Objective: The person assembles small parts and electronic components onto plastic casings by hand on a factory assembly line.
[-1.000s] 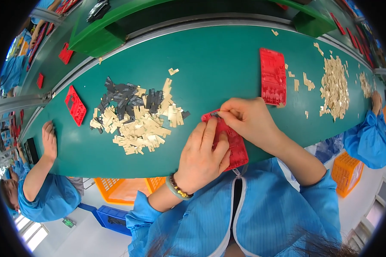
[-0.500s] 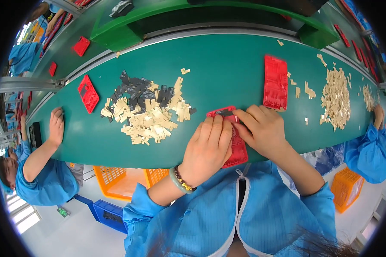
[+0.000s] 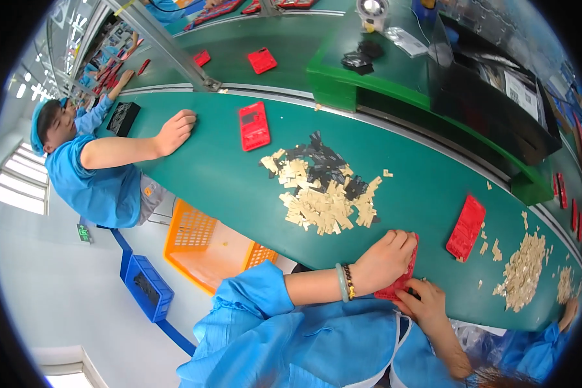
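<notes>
My left hand [image 3: 385, 262] lies flat on top of a red plastic tray [image 3: 402, 278] at the near edge of the green belt [image 3: 226, 187]. My right hand [image 3: 423, 302] grips the same tray from its lower edge. Most of the tray is hidden under my hands. Just beyond my left hand lies a heap of beige and black flat pieces [image 3: 323, 191].
Another red tray [image 3: 465, 226] lies right of my hands, and a third red tray [image 3: 254, 125] sits further left. A beige pile [image 3: 520, 271] is at the right. A co-worker's hand [image 3: 174, 129] rests on the belt at left. An orange crate [image 3: 207, 246] stands below.
The view has swung left, so the belt now slants. My hands stay on the red tray; the right hand has slid from its top to its lower edge.
</notes>
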### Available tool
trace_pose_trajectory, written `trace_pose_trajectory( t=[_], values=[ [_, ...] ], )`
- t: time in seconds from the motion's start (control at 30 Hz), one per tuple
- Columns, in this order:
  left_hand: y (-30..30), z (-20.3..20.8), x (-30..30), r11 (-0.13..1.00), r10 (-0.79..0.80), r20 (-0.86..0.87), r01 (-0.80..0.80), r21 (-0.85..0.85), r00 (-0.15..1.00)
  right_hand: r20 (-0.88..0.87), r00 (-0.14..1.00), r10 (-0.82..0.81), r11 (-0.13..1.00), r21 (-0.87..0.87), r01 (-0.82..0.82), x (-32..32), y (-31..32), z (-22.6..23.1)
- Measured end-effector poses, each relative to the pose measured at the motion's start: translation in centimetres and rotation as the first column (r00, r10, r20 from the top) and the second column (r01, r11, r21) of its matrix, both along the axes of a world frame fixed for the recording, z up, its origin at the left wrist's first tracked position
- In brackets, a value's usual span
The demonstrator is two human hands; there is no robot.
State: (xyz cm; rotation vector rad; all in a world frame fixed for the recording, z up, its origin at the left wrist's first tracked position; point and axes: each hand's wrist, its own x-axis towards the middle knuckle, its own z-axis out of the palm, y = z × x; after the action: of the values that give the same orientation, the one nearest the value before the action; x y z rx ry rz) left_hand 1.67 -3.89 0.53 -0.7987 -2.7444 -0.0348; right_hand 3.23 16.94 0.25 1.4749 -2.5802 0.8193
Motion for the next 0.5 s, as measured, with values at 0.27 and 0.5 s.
trace_pose_trajectory(
  t=[0.27, 0.5],
  values=[
    [-8.4, 4.0, 1.5, 0.917, -0.292, -0.155, 0.322, 0.235, 0.944, -0.018, 1.000, -0.001, 0.956, -0.292, -0.004, -3.0, -5.0, 3.8],
    [-30.9, 7.0, -15.1, 0.967, 0.250, -0.418, -0.200, 0.161, 0.873, -0.082, 0.968, -0.236, 0.959, -0.179, 0.219, -5.1, -2.4, 2.9]
  ],
)
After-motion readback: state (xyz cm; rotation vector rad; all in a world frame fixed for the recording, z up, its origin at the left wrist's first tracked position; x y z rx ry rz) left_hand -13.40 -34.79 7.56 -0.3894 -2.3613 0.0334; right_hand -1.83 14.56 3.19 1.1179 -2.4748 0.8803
